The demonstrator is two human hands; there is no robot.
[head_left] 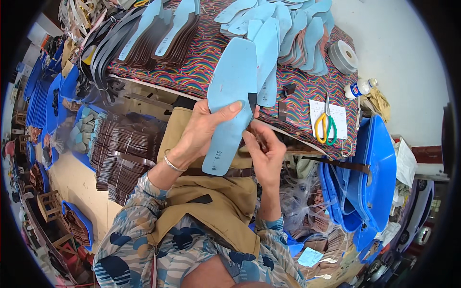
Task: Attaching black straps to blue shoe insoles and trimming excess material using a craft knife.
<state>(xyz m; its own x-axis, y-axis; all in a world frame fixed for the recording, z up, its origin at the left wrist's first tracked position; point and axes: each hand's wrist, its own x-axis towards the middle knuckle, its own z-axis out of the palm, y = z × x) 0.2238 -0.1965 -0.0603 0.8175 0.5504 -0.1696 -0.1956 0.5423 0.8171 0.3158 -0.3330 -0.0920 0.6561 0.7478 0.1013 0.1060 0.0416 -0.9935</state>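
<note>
My left hand (200, 128) is closed on a light blue shoe insole (231, 72), with the thumb flat on its face and fingers behind. A small black patch (252, 101) sits at the insole's right edge. Just below that patch, my right hand (265, 150) is closed with curled fingers close to the same edge; what is in its fingertips, if anything, is hidden. Beyond the held insole, more blue insoles (266, 48) lie overlapping on the patterned table (192, 79). Small black pieces (282, 110) lie right of them.
Scissors (328, 122) with yellow and green handles rest on white paper (341, 111). A tape roll (343, 56) and a bottle (360, 88) stand at right. Stacked blue bins (379, 168) lean beside the table. Brown strip bundles (122, 158) fill the left side below.
</note>
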